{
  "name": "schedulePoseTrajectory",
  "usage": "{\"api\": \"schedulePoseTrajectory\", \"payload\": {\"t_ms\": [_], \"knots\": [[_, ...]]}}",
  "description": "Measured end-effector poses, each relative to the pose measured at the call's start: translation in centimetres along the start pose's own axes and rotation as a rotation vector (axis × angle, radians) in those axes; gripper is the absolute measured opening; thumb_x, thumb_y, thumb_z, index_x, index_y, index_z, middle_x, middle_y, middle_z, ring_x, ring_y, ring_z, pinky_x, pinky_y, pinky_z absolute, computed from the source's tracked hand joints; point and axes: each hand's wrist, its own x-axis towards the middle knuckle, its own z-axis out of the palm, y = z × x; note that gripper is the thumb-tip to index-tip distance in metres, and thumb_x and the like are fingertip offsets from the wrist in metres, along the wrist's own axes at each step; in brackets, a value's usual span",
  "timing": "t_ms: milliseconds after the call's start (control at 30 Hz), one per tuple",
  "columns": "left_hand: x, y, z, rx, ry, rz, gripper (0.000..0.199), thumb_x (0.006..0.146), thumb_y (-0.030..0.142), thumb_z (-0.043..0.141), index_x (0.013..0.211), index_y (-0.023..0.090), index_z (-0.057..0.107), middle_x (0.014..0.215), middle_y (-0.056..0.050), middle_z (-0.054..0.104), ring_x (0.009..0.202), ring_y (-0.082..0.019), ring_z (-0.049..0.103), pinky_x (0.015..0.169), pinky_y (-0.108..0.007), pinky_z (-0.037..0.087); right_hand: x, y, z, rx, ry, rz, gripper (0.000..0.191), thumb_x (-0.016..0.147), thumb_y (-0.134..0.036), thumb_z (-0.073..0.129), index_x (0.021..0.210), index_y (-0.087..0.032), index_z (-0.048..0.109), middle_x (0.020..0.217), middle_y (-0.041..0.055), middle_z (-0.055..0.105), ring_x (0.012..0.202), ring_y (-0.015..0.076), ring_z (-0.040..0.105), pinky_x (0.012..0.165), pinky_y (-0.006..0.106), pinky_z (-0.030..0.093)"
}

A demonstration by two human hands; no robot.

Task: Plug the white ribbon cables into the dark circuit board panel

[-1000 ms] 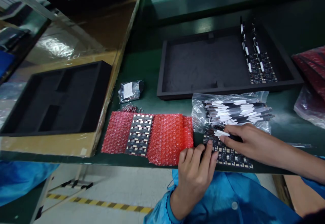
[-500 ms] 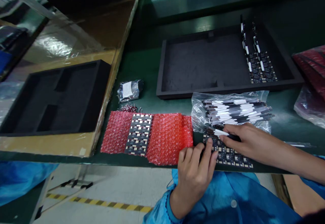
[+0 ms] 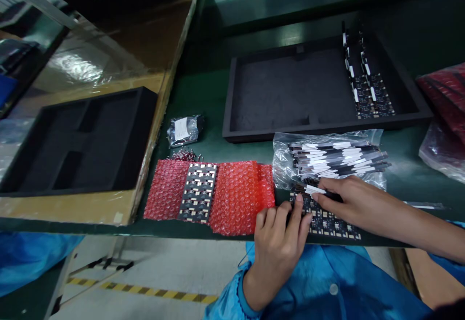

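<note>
Open green bench [image 3: 207,102] runs between the cardboard sheet [image 3: 119,58] and the foam tray [image 3: 290,131], broken only by a small bag [image 3: 183,130] and loose screws [image 3: 185,154]. Nearer the edge, red bubble wrap [image 3: 240,196] fills the strip left of the hands. Bagged strips [image 3: 336,158] close the gap between tray and circuit panel [image 3: 327,220]. The tray floor lies bare left of its boards [image 3: 370,95]. Red bags [image 3: 445,87] crowd the right end.

circuit board panel [image 3: 327,219]: dark, dotted with small parts and pale pads | lies flat at the table's near edge, long side slanting right | left end under fingers | strip [image 3: 315,190]: thin, black with white end, pinched over the panel's far-left corner
</note>
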Motion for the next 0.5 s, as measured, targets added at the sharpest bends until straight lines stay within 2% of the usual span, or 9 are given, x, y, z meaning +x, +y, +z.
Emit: {"api": "schedulePoseTrajectory", "payload": {"t_ms": [167, 300, 500], "knots": [[0.1, 0.0, 0.0, 0.035, -0.005, 0.022, 0.04, 0.093, 0.048, 0.062, 0.128, 0.028, 0.061, 0.098, 0.002, 0.071, 0.074, -0.013, 0.06, 0.069, -0.031, 0.046, -0.1, 0.2, 0.0, -0.011, 0.01, -0.001, 0.038, 0.109, -0.052, 0.038, 0.085, -0.027, 0.054, 0.061, -0.0042, 0.056, 0.059, 0.0202, 0.063, 0.057, 0.031, 0.032], [0.1, -0.1, 0.1, 0.044, -0.009, 0.049, 0.044, 0.092, 0.048, 0.064, 0.132, 0.03, 0.058, 0.098, 0.002, 0.072, 0.073, -0.015, 0.061, 0.065, -0.033, 0.047, -0.6, 0.1, 0.0, -0.02, 0.029, -0.009, 0.037, 0.11, -0.052, 0.033, 0.086, -0.028, 0.049, 0.063, -0.0035, 0.059, 0.059, 0.0209, 0.062, 0.06, 0.032, 0.035], [0.1, -0.3, 0.3, 0.036, -0.003, 0.078, 0.044, 0.092, 0.044, 0.065, 0.131, 0.025, 0.059, 0.101, 0.002, 0.072, 0.075, -0.015, 0.061, 0.065, -0.033, 0.046, -1.3, 0.3, -0.1, -0.023, 0.091, -0.01, 0.031, 0.111, -0.051, 0.032, 0.095, -0.029, 0.047, 0.059, -0.0057, 0.065, 0.054, 0.0204, 0.064, 0.057, 0.03, 0.04]]}}
